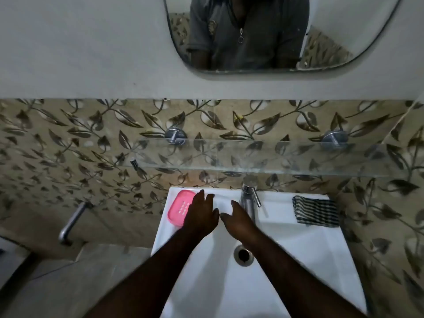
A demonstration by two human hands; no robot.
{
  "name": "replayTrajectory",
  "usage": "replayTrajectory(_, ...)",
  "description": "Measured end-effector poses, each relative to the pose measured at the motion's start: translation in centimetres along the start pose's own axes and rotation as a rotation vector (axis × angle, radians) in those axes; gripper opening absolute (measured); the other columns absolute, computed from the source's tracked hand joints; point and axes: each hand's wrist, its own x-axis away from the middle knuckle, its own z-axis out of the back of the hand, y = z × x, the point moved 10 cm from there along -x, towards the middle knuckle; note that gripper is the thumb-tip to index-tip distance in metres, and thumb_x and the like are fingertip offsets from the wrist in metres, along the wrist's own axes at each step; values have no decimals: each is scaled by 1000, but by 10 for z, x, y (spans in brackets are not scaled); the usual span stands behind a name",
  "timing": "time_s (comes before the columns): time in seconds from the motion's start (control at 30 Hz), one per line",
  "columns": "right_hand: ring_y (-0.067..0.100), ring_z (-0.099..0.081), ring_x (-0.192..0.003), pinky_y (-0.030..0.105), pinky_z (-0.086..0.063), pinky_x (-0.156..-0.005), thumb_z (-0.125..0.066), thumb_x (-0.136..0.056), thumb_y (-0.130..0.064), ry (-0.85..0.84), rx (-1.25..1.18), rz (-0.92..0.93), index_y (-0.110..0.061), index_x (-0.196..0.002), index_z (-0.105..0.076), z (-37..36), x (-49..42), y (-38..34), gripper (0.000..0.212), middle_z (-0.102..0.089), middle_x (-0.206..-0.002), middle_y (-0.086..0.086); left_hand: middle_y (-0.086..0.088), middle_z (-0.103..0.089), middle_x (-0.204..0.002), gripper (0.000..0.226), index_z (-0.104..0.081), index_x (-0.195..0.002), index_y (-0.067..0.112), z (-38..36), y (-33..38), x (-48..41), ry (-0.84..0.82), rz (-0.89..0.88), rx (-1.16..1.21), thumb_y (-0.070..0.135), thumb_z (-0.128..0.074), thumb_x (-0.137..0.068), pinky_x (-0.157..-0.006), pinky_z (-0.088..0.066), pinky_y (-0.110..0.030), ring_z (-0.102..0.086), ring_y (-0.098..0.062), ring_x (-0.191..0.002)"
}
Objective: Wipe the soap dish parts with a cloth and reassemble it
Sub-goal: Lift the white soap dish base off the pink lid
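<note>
A pink soap dish [180,207] with a slotted top lies on the back left corner of the white sink [298,244]. My left hand [200,214] hovers just right of the dish, fingers spread, its edge covering part of the dish; it holds nothing. My right hand [238,222] is over the basin beside the tap, fingers apart and empty. A dark and white striped cloth [316,211] lies folded on the sink's back right corner, away from both hands.
A chrome tap [249,198] stands at the sink's back centre, close to my right hand. The drain [243,254] sits below the hands. A glass shelf [252,157] juts out above the sink. A wall tap [71,223] sticks out at left. A mirror [252,37] hangs above.
</note>
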Motion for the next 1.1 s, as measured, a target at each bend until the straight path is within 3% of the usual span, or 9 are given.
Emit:
replayTrajectory(0.13,23,-48,-126,19,-36,-76,-48,-97,-21,22,-63,-107,-12,-154,-13,0,-9,11,68,-31,-155,12,-26,-17,-156,50,-27,-147,9,-2,-11,-16,-78,55,-115,15,-39,-98,-110,-29,-45,-24,-39,-141)
replayTrajectory(0.3,24,-39,-136,18,-34,-87,-46,-98,-19,27,-40,-125,-10,-154,-14,-4,-16,17,65,-27,-158,11,-20,-46,-131,41,-38,-136,8,-9,-12,-30,-91,56,-204,17,-39,-96,-91,-42,-43,-48,-37,-115)
replayTrajectory(0.43,26,-43,-133,29,-40,-103,-45,-97,-18,11,-12,-108,-11,-150,-25,-9,-19,19,57,-38,-152,11,-14,-59,-121,40,-46,-132,9,-12,-11,-40,-69,44,-138,25,-43,-95,-93,-44,-40,-53,-33,-114)
replayTrajectory(0.53,25,-53,-122,30,-45,-98,-45,-96,-15,17,-54,-101,-12,-147,-31,-13,-20,21,53,-49,-143,11,-13,-59,-121,36,-52,-126,10,-4,-17,-46,12,88,-110,26,-45,-94,-91,-44,-39,-53,-32,-114)
replayTrajectory(0.67,24,-39,-137,24,-34,-102,-43,-99,-20,-26,-47,-143,-12,-153,-15,-20,-19,30,62,-34,-154,8,-16,-62,-117,34,-53,-123,7,-8,-27,-48,-4,146,-85,21,-46,-93,-89,-46,-39,-54,-34,-111)
replayTrajectory(0.8,23,-31,-142,25,-27,-109,-44,-100,-22,-27,-48,-138,-10,-154,-12,-25,-15,30,64,-27,-158,8,-19,-66,-113,34,-54,-125,5,-3,-27,-50,26,141,36,12,-46,-93,-90,-44,-36,-59,-34,-108)
replayTrajectory(0.9,25,-40,-136,27,-33,-107,-44,-99,-20,-2,-109,-156,-12,-152,-20,-25,-9,31,60,-36,-153,10,-19,-66,-112,35,-54,-124,5,5,-25,-51,61,145,101,6,-46,-90,-90,-44,-36,-60,-33,-105)
replayTrajectory(1.03,21,-43,-132,20,-33,-99,-43,-99,-17,3,-241,-158,-15,-155,-13,-27,4,29,63,-36,-153,5,-17,-64,-120,42,-55,-126,5,16,-25,-43,126,165,212,-3,-47,-85,-96,-42,-34,-57,-32,-112)
replayTrajectory(1.1,22,-47,-129,27,-39,-105,-43,-98,-15,-9,-287,-134,-16,-153,-19,-27,13,25,60,-41,-150,7,-16,-64,-121,46,-56,-126,6,24,-31,-37,165,197,299,-7,-47,-83,-90,-43,-26,-59,-30,-112)
